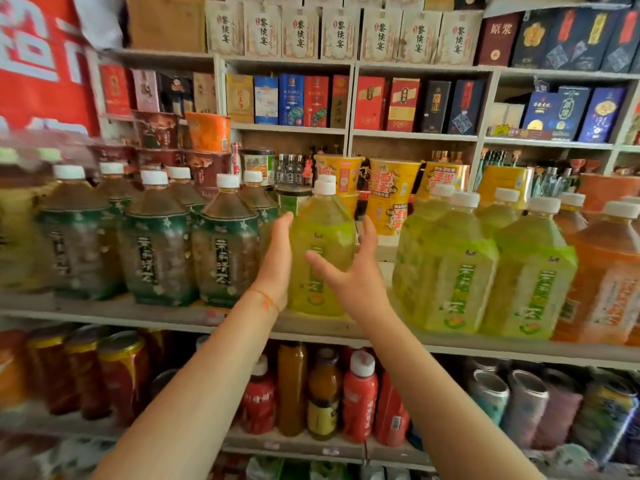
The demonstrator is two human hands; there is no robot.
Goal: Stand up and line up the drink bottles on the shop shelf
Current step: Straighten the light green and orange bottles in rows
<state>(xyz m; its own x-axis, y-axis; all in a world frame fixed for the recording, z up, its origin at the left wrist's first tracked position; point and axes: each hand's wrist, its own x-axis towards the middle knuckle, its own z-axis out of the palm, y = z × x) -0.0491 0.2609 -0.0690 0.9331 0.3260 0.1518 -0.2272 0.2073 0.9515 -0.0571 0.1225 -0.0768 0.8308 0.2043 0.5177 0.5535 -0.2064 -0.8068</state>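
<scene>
The shop was evenly and brightly lit, with soft daylight-like light that seemed to come from behind the camera; no source showed. Shadows were weak, gathered only in the recesses behind the upper shelf (pixel 415 135) boxes and under the middle shelf board. The left side was heavily motion-smeared, so the dark-green bottles (pixel 156 244) and the red banner (pixel 38 71) lost their edges. The wide lens bowed the shelves and stretched the corners. Faint sheen lay on the yellow-green bottle (pixel 323 237). The lowest rows were soft and grainy.
</scene>
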